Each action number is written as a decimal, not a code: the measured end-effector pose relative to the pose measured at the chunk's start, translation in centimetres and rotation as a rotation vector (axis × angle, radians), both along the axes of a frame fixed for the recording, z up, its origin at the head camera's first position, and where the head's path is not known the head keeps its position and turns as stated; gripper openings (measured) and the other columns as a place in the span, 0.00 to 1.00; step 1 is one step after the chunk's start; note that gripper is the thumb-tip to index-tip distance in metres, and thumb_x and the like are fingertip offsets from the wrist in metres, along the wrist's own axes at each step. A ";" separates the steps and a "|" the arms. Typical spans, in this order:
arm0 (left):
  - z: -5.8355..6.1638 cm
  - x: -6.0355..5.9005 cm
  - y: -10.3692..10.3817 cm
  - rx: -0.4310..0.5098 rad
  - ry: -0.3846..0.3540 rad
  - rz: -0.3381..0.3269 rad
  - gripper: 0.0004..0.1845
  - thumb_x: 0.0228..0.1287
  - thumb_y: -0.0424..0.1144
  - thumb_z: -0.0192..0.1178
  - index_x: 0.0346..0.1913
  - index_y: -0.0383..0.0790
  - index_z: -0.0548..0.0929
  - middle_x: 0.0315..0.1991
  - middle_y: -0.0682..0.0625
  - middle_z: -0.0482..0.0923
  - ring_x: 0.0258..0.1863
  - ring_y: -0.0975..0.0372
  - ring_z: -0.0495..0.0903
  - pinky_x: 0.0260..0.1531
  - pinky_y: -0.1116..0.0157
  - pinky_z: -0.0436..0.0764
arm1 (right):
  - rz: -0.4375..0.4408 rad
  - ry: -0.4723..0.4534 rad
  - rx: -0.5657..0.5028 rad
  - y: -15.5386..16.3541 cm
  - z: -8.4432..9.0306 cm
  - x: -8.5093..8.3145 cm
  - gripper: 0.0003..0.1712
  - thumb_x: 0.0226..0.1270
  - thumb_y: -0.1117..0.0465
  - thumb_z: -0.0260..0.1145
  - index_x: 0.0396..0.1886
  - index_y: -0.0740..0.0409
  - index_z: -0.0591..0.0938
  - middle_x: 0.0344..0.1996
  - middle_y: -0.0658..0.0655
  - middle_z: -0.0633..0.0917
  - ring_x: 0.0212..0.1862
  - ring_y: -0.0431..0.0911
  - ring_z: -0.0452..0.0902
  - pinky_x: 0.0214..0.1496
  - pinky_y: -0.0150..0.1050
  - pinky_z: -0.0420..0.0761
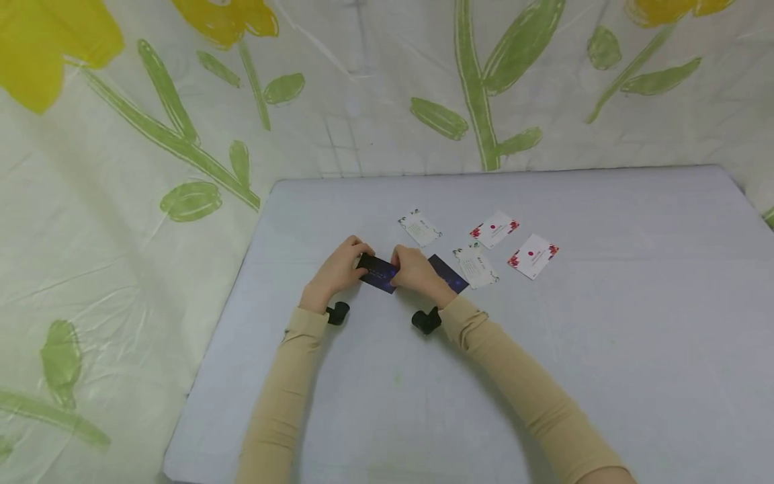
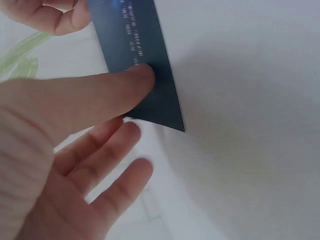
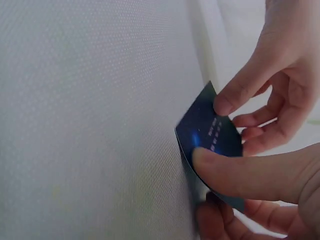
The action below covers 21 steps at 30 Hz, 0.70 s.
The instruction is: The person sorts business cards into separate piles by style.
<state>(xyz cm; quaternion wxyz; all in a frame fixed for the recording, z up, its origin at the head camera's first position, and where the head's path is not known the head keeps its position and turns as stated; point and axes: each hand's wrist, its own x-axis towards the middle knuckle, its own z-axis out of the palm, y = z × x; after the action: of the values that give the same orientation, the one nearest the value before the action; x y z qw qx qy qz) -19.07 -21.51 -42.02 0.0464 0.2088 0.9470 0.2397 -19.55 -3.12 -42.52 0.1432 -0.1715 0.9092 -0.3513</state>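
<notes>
Both hands hold one dark blue card (image 1: 377,273) with small pale print. My left hand (image 1: 340,269) pinches its left end, thumb on the printed face and fingers behind, as the left wrist view shows. The right hand (image 1: 417,270) pinches the opposite end, its thumb (image 3: 220,172) pressed on the face; the card bows slightly in the right wrist view. A second dark blue card (image 1: 448,274) lies on the table just right of my right hand, partly hidden by it.
On the pale table (image 1: 635,323) lie two white cards with leafy corners, one farther back (image 1: 420,228) and one to the right (image 1: 476,266). Two white cards with red floral corners, a rear card (image 1: 494,229) and a nearer card (image 1: 533,256), lie beyond. A flower-patterned curtain (image 1: 387,121) hangs behind.
</notes>
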 end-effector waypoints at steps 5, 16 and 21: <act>-0.3 -0.2 -0.7 0.159 -0.009 0.059 0.12 0.54 0.25 0.64 0.43 0.32 0.77 0.44 0.40 0.74 0.45 0.50 0.73 0.48 0.57 0.74 | -0.029 0.038 -0.186 0.5 -0.1 -0.2 0.13 0.51 0.75 0.64 0.37 0.64 0.73 0.36 0.62 0.81 0.36 0.50 0.76 0.37 0.39 0.76; -0.8 0.0 -1.3 0.354 -0.063 0.209 0.12 0.56 0.27 0.63 0.44 0.31 0.81 0.33 0.41 0.78 0.33 0.53 0.78 0.34 0.63 0.74 | -0.144 0.045 -0.271 0.9 -0.5 -1.2 0.07 0.57 0.68 0.67 0.35 0.64 0.79 0.27 0.57 0.78 0.30 0.46 0.72 0.31 0.34 0.71; -1.5 0.0 -1.0 0.312 -0.052 0.236 0.11 0.53 0.27 0.65 0.41 0.28 0.81 0.29 0.42 0.78 0.30 0.55 0.77 0.31 0.66 0.73 | -0.109 0.087 -0.127 0.5 -0.6 -1.4 0.07 0.56 0.69 0.68 0.33 0.66 0.79 0.24 0.56 0.76 0.28 0.45 0.69 0.29 0.33 0.68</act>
<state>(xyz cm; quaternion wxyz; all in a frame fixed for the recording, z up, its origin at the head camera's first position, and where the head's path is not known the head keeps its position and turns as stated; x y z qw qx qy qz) -19.07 -22.54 -43.53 0.0095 0.0949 0.9148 0.3925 -20.93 -2.66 -43.09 0.0729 -0.1454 0.8985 -0.4077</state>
